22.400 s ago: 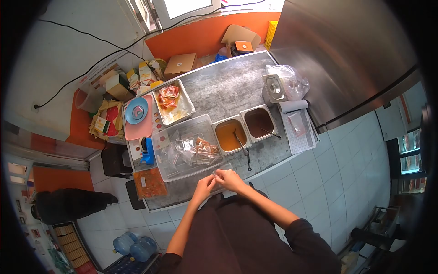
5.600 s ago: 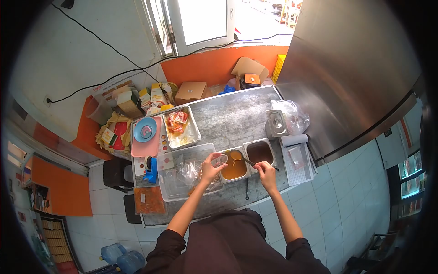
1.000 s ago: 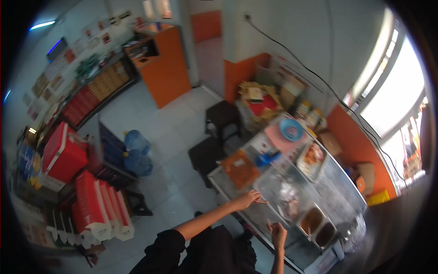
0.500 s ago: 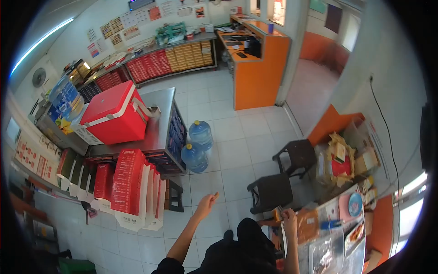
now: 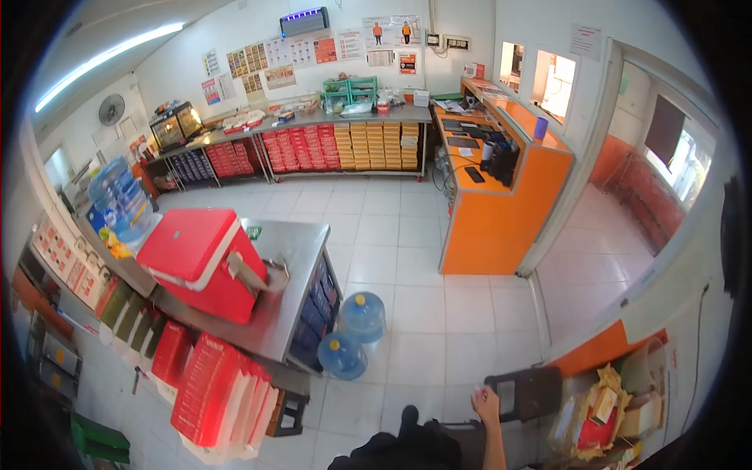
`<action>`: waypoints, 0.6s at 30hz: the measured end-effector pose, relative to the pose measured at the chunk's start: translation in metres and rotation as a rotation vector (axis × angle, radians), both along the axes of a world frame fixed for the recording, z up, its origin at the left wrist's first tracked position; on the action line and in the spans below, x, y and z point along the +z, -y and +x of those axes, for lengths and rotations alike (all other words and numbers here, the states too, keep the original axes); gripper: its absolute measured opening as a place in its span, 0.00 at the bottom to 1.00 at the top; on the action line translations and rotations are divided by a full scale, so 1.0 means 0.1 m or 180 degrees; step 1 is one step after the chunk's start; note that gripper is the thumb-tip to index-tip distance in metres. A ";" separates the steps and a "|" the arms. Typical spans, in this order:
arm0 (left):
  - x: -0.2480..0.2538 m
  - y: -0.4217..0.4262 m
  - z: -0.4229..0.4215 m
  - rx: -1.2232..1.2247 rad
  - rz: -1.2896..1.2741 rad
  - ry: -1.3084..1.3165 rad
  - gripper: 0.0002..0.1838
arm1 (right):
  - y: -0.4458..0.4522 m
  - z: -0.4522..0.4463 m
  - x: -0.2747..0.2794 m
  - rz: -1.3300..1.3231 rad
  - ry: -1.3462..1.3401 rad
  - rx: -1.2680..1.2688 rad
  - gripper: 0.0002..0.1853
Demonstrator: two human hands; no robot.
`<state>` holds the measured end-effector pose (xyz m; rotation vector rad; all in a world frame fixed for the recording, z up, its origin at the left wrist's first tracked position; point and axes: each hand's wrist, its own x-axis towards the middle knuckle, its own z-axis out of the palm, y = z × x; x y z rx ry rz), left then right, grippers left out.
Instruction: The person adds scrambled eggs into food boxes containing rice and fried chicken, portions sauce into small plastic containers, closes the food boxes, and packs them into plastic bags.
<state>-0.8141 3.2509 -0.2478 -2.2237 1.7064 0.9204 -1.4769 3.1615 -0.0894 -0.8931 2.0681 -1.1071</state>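
My right hand (image 5: 486, 406) reaches out at the lower middle of the view, above the floor and beside a dark plastic stool (image 5: 536, 392). Its fingers are curled together. Whether anything small sits between the fingertips is too blurred to tell. My left hand is out of view. Two large blue water jugs, a nearer one (image 5: 341, 357) and a farther one (image 5: 364, 316), stand on the floor ahead and to the left.
To the left, a steel table (image 5: 301, 243) bears a red cooler (image 5: 200, 254); stacked red boxes (image 5: 207, 392) stand before it. An orange counter (image 5: 482, 231) is ahead to the right, near a doorway. Shelves of red and yellow boxes (image 5: 376, 146) line the back wall. An opened carton (image 5: 599, 415) sits at lower right.
My view has tilted up, showing more of the back wall and doorway. My left hand has left the view. The cluttered table at lower right has mostly dropped out of sight.
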 end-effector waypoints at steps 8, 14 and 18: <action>0.16 1.78 -1.05 0.0288 0.0726 -0.0475 0.22 | 3.56 -0.40 0.52 -0.0786 -0.0788 0.1106 0.09; -0.39 3.82 -1.88 -0.0141 0.1044 -0.0462 0.22 | 5.26 -0.75 0.28 -0.0612 -0.0550 0.1348 0.11; -0.47 6.07 -2.81 0.0255 -0.0095 -0.0859 0.19 | 5.56 -1.39 -0.39 0.0222 -0.1416 0.1153 0.13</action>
